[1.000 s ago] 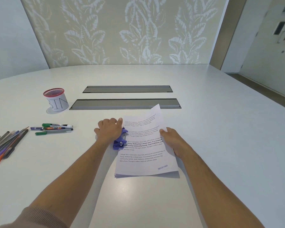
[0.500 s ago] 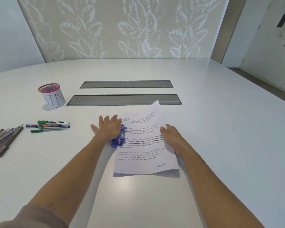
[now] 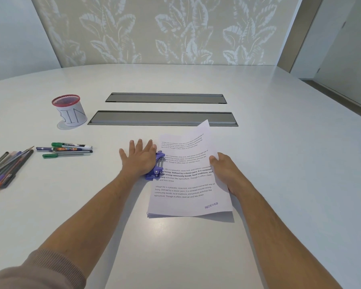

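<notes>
- Left hand [image 3: 139, 158]: fingers straight and spread, palm pressing down on the purple hole punch [image 3: 157, 166]; nothing gripped.
- Hole punch: sits on the table [image 3: 279, 163], its mouth set over the left edge of the paper stack [image 3: 186, 184].
- Right hand [image 3: 225, 171]: pinches the stack's right edge, thumb on top, other fingers hidden beneath.
- Paper stack: printed sheets, just ahead of the person, "RECEIVED" stamped at the near right corner; the top sheet's far corner lifts off the table.
- Beyond the stack: two grey hatches [image 3: 163, 118] in the tabletop.
- Far left: red-rimmed cup [image 3: 70, 111] marked "BIN"; markers [image 3: 68, 150] near it; pens and pencils [image 3: 4, 170] at the edge of view.
</notes>
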`<action>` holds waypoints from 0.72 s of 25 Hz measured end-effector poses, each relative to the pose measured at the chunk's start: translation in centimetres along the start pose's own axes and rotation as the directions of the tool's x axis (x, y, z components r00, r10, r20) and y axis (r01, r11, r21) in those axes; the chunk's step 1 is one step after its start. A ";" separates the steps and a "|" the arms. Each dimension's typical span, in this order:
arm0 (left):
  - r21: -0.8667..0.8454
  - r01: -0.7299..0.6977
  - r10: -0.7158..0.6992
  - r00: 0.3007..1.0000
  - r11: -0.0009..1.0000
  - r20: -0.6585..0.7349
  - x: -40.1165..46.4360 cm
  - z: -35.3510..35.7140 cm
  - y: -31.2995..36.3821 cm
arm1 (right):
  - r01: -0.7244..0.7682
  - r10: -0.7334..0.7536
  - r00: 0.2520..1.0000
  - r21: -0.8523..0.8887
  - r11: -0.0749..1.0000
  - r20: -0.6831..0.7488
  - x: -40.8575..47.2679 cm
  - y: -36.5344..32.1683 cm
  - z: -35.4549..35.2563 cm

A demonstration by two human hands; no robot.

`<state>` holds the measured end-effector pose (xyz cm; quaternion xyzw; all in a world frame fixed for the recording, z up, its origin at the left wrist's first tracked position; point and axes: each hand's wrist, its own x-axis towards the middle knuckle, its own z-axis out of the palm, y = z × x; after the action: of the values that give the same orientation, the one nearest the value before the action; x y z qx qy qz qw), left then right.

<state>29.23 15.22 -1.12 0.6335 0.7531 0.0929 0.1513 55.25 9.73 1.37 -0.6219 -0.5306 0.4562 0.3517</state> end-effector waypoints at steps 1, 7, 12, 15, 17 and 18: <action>0.002 -0.007 0.007 1.000 1.000 -0.007 -0.1 0.1 -0.1 | 0.003 -0.003 1.000 0.006 1.000 0.003 0.0 0.1 0.0; 0.011 -0.014 0.014 1.000 1.000 -0.018 -0.4 0.1 0.0 | 0.007 -0.007 1.000 0.001 1.000 -0.008 0.2 0.2 0.1; 0.026 -0.006 0.006 1.000 1.000 -0.006 -0.6 -0.1 0.2 | 0.014 -0.014 1.000 0.005 1.000 -0.006 0.2 0.4 0.1; 0.028 0.009 -0.010 1.000 1.000 0.013 -0.6 -0.5 0.5 | 0.022 -0.022 1.000 0.001 1.000 -0.016 0.3 0.4 0.1; 0.020 0.016 -0.016 1.000 1.000 0.026 -0.4 -0.7 0.7 | 0.015 -0.014 1.000 0.007 1.000 -0.014 0.4 0.5 0.2; 0.015 0.014 -0.015 1.000 1.000 0.026 -0.4 -0.7 0.8 | 0.012 -0.012 1.000 0.007 1.000 -0.013 0.4 0.5 0.1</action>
<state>29.75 15.00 -0.20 0.6303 0.7563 0.0782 0.1571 55.30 10.02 0.75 -0.6204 -0.5303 0.4518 0.3601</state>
